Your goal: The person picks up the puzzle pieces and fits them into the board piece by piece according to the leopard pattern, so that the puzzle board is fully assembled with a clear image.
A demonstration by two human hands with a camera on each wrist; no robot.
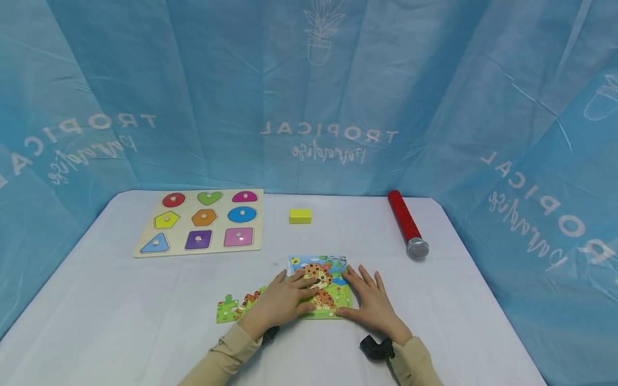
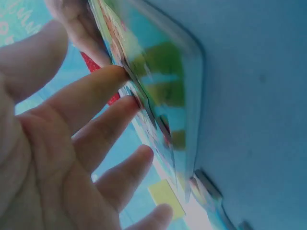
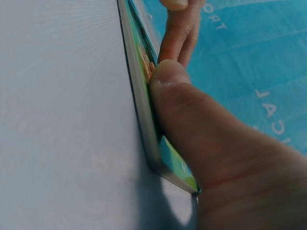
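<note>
1. The fingers (image 1: 308,293) of the person's left hand (image 1: 279,304) are spread apart and nearly straight; in the left wrist view, at least two fingertips touch the picture surface.
2. The right hand (image 1: 374,305) also has its fingers apart, with the thumb (image 1: 344,312) pressed on the face of the board by its near right corner and the index finger at the right edge.
3. Between the two hands, the leopard jigsaw puzzle (image 1: 328,297) lies flat on the white-covered bench (image 1: 96,300), its left part covered by the left hand. It shows a spotted orange cub on green grass under a blue sky, and the left wrist view shows piece edges standing slightly proud.
4. Just left of the left hand lie loose jigsaw pieces: a green one (image 1: 226,311) with a knob pointing away from the person, and spotted orange artwork (image 1: 251,299) beside it, partly hidden by the hand.
5. Farther back on the left lies a wooden shape board (image 1: 219,228) with nine coloured knobbed shapes.
6. A yellow block (image 1: 300,216) sits beyond the puzzle; a red microphone (image 1: 407,222) lies at the back right, its silver head towards the person.
7. A blue printed curtain (image 1: 217,80) hangs behind.
</note>
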